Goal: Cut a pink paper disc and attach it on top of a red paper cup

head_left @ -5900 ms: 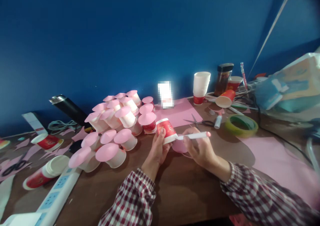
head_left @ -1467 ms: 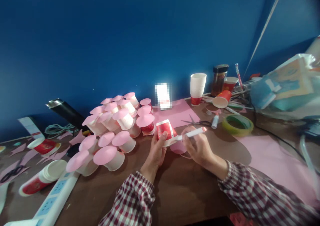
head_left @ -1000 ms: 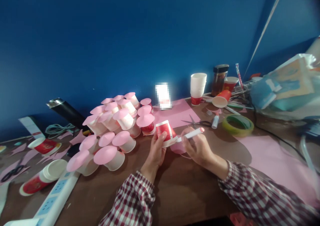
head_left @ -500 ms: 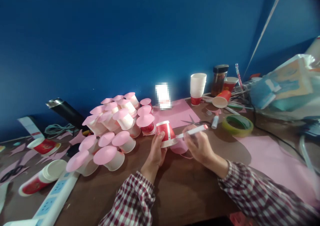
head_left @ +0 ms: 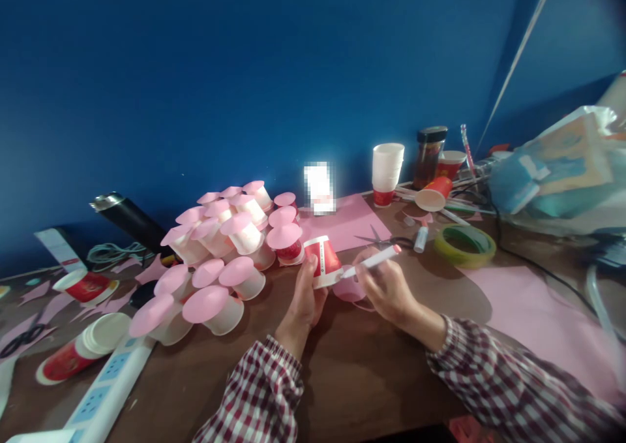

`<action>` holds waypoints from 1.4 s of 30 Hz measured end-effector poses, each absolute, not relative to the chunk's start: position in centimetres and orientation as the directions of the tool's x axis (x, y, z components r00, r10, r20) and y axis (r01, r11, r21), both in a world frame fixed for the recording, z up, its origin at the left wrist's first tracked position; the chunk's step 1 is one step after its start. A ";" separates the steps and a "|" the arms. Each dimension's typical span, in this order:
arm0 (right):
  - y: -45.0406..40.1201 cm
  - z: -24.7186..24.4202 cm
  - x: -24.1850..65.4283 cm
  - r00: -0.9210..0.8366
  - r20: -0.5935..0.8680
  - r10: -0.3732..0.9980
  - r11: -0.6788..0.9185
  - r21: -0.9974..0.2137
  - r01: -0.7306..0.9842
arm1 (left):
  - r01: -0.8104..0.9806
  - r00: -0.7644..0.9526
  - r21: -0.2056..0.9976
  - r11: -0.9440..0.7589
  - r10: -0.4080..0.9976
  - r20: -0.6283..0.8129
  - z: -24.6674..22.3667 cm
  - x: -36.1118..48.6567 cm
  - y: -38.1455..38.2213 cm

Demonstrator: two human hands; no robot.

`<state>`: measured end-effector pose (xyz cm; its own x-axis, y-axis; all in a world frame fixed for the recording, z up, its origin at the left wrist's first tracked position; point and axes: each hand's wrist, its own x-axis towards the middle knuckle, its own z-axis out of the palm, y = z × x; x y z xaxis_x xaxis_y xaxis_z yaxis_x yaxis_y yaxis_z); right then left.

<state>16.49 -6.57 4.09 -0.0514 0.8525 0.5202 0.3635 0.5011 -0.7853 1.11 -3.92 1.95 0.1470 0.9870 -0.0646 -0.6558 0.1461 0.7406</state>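
We look down at a brown bench [head_left: 357, 378] against a blue wall [head_left: 274, 71], our arms in checked sleeves reaching in from the near edge. Our left hand [head_left: 306, 296] grips a red and white paper cup [head_left: 327, 259] near the middle of the scene, thumb along its left side. The cup is upside down above the bench: its narrow base points up and far, its wide rim faces down and near. Its long axis leans a little, base to the left, rim to the right, and a pale printed strip runs along that axis.

Our right hand [head_left: 388, 286] pinches a white pen [head_left: 379, 258] like a writing tool. The pen slants, its tip pointing left and near toward the cup's rim, its reddish end pointing right and far; we cannot tell whether tip and rim touch. Beneath, partly hidden, lies a round pink piece [head_left: 349, 290].

To the left stand many upturned pink-topped cups [head_left: 244, 239]. Just beyond our hands, scissors [head_left: 376, 236] lie open beside a pink sheet [head_left: 359, 218]. Farther back stands a tall cup stack [head_left: 388, 169]; to the right rests a yellow-green tape roll [head_left: 464, 257].
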 end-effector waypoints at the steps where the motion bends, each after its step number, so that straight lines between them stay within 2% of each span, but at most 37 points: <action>1: -6.6 4.1 16.5 -0.042 0.516 0.855 0.495 -0.790 0.362 | -0.649 0.162 0.744 0.157 0.985 -0.066 1.9 1.1 -3.9; 4: -6.5 4.0 16.5 0.016 0.511 0.859 0.471 -0.804 0.363 | -0.645 0.178 0.742 0.183 0.980 -0.087 1.6 0.9 -3.9; 9: -6.4 3.9 16.7 -0.055 0.535 0.843 0.515 -0.773 0.372 | -0.686 0.184 0.697 0.207 0.977 -0.109 1.7 0.9 -3.9; 11: -6.5 4.0 16.7 -0.033 0.540 0.841 0.512 -0.774 0.374 | -0.692 0.183 0.691 0.209 0.977 -0.112 1.7 1.0 -3.9; 15: -6.6 4.1 16.7 0.021 0.537 0.843 0.490 -0.784 0.380 | -0.690 0.178 0.696 0.198 0.979 -0.102 1.8 1.1 -3.8; 19: -6.5 4.0 16.7 -0.049 0.537 0.842 0.512 -0.767 0.387 | -0.685 0.161 0.699 0.203 0.979 -0.126 2.0 1.2 -3.8; 24: -6.5 4.0 16.7 0.016 0.527 0.850 0.487 -0.796 0.359 | -0.684 0.171 0.696 0.217 0.976 -0.136 2.3 1.2 -4.0; 28: -6.5 4.1 16.7 -0.050 0.542 0.839 0.522 -0.774 0.359 | -0.687 0.157 0.694 0.214 0.977 -0.146 2.3 1.2 -4.0; 36: -6.6 3.8 16.7 0.020 0.546 0.838 0.501 -0.783 0.370 | -0.678 0.152 0.707 0.200 0.980 -0.131 2.2 1.2 -3.9; 39: -7.1 4.0 16.6 0.016 0.592 0.806 0.539 -0.745 0.392 | -0.658 0.116 0.736 0.158 0.987 -0.109 2.1 1.3 -3.9; 42: -7.5 4.2 16.5 -0.074 0.653 0.753 0.616 -0.661 0.429 | -0.626 0.039 0.774 0.095 0.995 -0.090 1.9 1.5 -3.8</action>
